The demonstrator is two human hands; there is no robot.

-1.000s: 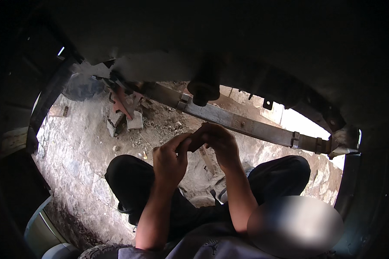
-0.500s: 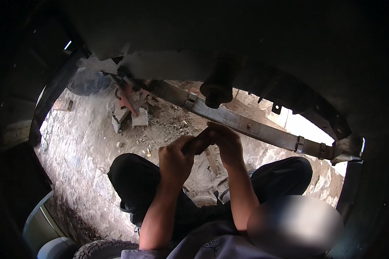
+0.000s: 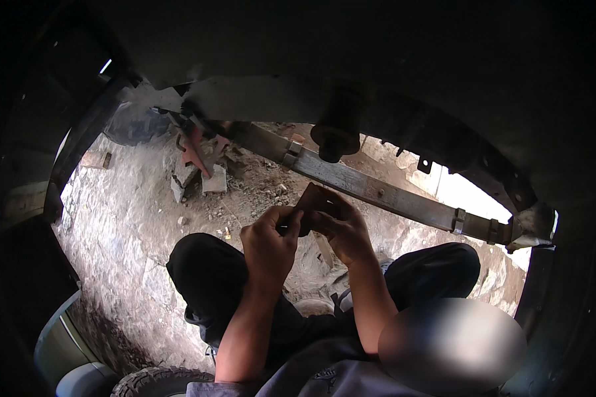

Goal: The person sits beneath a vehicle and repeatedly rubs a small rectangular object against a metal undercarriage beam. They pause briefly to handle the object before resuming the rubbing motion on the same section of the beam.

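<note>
Between both hands I hold a small flat brown piece (image 3: 309,200), its upper corner tilted up and away from me. What it is made of I cannot tell. My left hand (image 3: 271,235) pinches its lower left side between thumb and fingers. My right hand (image 3: 342,228) grips the right side, thumb across the front and fingers behind. Just beyond my hands a long metal leaf spring (image 3: 351,180) slants down from upper left to right, bound by metal clips. The piece is close to the spring in view; whether they touch is unclear.
A dark round rubber stop (image 3: 336,139) hangs over the spring. At the upper left a reddish stand (image 3: 193,153) rests by broken blocks (image 3: 214,180) and rubble. The dark vehicle underside surrounds me. A tyre (image 3: 155,382) lies at lower left; my bent knees (image 3: 205,268) flank my arms.
The brown piece has turned more upright, showing more of its flat face. My right hand has shifted around it, bringing its thumb to the front. The left hand keeps its place.
</note>
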